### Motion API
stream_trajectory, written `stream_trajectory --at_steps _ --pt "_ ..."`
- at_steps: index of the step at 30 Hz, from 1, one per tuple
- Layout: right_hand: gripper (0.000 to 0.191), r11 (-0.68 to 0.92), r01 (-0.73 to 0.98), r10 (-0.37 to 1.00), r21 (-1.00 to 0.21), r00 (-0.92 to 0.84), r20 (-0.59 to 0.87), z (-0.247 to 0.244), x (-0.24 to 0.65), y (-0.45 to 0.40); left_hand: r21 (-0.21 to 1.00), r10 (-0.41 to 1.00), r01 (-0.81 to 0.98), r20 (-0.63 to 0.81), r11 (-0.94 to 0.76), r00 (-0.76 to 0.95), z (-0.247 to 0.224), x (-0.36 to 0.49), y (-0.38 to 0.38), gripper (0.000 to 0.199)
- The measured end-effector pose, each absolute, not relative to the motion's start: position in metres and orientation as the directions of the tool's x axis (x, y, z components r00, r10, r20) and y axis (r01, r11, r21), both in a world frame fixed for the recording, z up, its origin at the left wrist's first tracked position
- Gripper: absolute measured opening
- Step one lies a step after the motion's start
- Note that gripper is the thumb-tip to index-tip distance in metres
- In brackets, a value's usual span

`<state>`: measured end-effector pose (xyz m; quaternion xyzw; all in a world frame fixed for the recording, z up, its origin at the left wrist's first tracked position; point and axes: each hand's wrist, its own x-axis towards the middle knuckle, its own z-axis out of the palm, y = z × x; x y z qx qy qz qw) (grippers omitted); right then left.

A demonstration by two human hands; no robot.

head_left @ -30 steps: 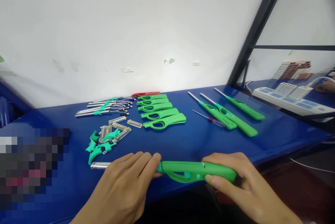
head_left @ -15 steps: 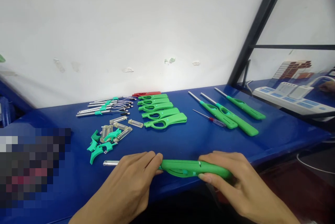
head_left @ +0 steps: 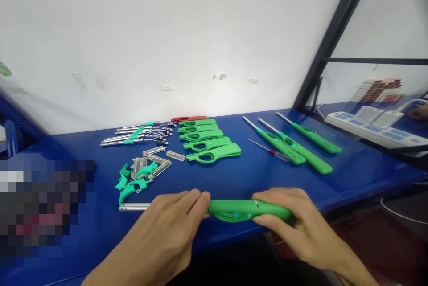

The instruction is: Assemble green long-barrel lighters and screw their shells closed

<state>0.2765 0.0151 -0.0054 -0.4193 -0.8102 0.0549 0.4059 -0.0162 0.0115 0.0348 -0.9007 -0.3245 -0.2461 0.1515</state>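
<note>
A green long-necked gas lighter (head_left: 230, 209) lies level across both hands, just above the table's front edge. My left hand (head_left: 177, 217) is closed around its metal tube, near where the tube meets the green body; the tube's tip sticks out to the left. My right hand (head_left: 290, 214) grips the handle's right end, thumb in front and fingers over the top. Teal trigger parts (head_left: 133, 184) and clear fuel tanks (head_left: 160, 169) lie loose beyond my left hand. Farther back are metal tubes with wires (head_left: 129, 136) and green handle shells (head_left: 214, 153).
On the right of the blue table (head_left: 214, 179) lie several green lighters with tubes (head_left: 310, 152) and a screwdriver (head_left: 276, 154). A red shell (head_left: 190, 119) is by the wall. A power strip (head_left: 374, 125) sits behind the black frame (head_left: 334, 36). A blurred patch covers the left.
The lighter's metal tube now shows farther out to the left of my left hand. Both hands keep their grip, and the camera view has shifted slightly.
</note>
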Motion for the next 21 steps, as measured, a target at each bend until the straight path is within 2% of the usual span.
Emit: stream_trajectory --at_steps 3,5,9,13,17,21 --pt "0.021 0.728 0.593 0.642 -0.343 -0.416 0.644 -0.01 0.274 0.02 -0.09 0.568 0.671 0.455 -0.736 0.685 0.04 -0.02 0.007 0.051" --pt "0.019 0.758 0.558 0.617 -0.338 -0.447 0.648 -0.01 0.271 0.023 -0.133 0.535 0.663 0.484 -0.737 0.692 0.045 -0.021 0.003 0.051" --pt "0.022 0.759 0.496 0.634 -0.422 -0.414 0.653 -0.005 0.266 0.02 -0.26 0.401 0.644 0.601 -0.72 0.692 0.051 -0.024 -0.002 0.041" --pt "0.034 0.655 0.545 0.743 -0.524 -0.336 0.579 -0.003 0.272 0.015 -0.276 0.387 0.666 0.637 -0.694 0.667 0.041 -0.027 0.003 0.043" --pt "0.032 0.501 0.566 0.86 -0.654 -0.242 0.449 0.0 0.276 0.019 -0.206 0.438 0.695 0.646 -0.689 0.625 0.028 -0.022 0.009 0.041" --pt "0.037 0.507 0.466 0.86 -0.725 -0.324 0.393 0.004 0.271 0.025 -0.019 0.6 0.738 0.569 -0.675 0.563 0.02 -0.009 0.008 0.039"
